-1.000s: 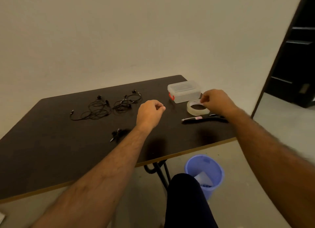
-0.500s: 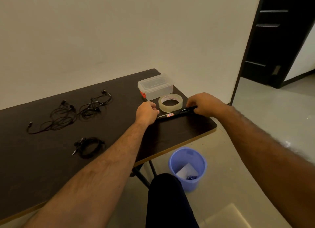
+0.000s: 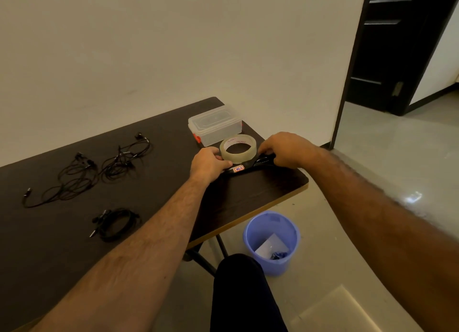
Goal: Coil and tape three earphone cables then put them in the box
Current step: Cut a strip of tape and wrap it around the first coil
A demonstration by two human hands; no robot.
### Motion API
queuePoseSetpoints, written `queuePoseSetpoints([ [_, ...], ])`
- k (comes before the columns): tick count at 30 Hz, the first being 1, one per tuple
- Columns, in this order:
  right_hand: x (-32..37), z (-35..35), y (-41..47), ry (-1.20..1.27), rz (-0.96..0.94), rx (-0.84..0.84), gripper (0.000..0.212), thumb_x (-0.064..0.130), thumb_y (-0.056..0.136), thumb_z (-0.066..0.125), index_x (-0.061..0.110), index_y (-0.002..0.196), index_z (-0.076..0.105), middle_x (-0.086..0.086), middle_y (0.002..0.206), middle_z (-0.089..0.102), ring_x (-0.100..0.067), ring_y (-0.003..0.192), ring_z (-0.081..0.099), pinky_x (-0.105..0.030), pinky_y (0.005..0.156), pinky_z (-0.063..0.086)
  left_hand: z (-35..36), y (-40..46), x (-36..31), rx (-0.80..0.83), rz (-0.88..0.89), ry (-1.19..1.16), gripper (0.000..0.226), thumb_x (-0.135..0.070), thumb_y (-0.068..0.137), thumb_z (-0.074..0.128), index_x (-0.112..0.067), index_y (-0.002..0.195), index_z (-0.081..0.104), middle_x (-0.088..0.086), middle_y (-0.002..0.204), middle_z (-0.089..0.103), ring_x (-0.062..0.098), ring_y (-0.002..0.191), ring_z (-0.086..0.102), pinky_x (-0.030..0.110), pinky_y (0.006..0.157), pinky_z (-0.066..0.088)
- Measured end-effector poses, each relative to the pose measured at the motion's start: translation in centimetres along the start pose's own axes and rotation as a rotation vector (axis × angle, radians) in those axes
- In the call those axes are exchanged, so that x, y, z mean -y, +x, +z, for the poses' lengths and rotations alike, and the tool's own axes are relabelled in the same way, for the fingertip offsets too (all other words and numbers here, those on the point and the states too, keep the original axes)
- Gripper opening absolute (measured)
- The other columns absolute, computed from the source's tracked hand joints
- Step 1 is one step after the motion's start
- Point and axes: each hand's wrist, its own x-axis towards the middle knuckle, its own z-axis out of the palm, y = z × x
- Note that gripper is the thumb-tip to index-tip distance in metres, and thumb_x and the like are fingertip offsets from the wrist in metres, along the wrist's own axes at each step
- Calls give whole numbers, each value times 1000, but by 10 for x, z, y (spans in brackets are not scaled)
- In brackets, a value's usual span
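Note:
On the dark table (image 3: 260, 192), a clear tape roll (image 3: 238, 148) lies flat in front of the lidded clear plastic box (image 3: 214, 128). My left hand (image 3: 210, 164) grips the roll's near left side, fingers curled. My right hand (image 3: 285, 149) curls over the black handles of the scissors (image 3: 239, 169), which lie just in front of the roll. One coiled black earphone cable (image 3: 116, 223) rests near the front left. Two loose tangled earphone cables (image 3: 74, 180) (image 3: 126, 158) lie further back on the left.
A blue waste bin (image 3: 272, 242) with scraps stands on the floor beside the table's right front corner. My dark-clothed knee (image 3: 238, 289) is below it. An open doorway (image 3: 397, 46) lies to the right, and a plain wall runs behind the table.
The view swung right. My left hand moved from mid-air to the tape roll. My right hand left the roll and came down on the scissors' handles.

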Motion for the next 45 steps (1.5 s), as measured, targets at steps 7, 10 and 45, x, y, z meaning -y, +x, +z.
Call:
queuePoseSetpoints([
  [7, -9, -6, -10, -16, -36, 119, 48, 1, 90, 62, 26, 131, 62, -4, 132, 61, -23, 118, 55, -39, 102, 49, 7, -3, -1, -62, -9, 56, 36, -30, 86, 75, -18, 118, 66, -1, 108, 69, 9, 91, 60, 31, 81, 48],
  [10, -15, -11, -16, 11, -27, 134, 47, -3, 87, 63, 25, 126, 65, -4, 128, 63, -22, 116, 55, -37, 99, 49, 10, -6, -2, -102, -15, 90, 36, -31, 88, 73, -17, 121, 65, 0, 111, 68, 11, 95, 60, 29, 75, 44],
  [45, 51, 14, 23, 234, 34, -248, 41, 15, 88, 70, 22, 127, 58, -6, 121, 68, -23, 106, 65, -34, 91, 52, 20, -18, 7, -197, 52, 72, 22, -25, 93, 65, -21, 115, 70, -4, 106, 70, 5, 85, 54, 25, 71, 40],
])
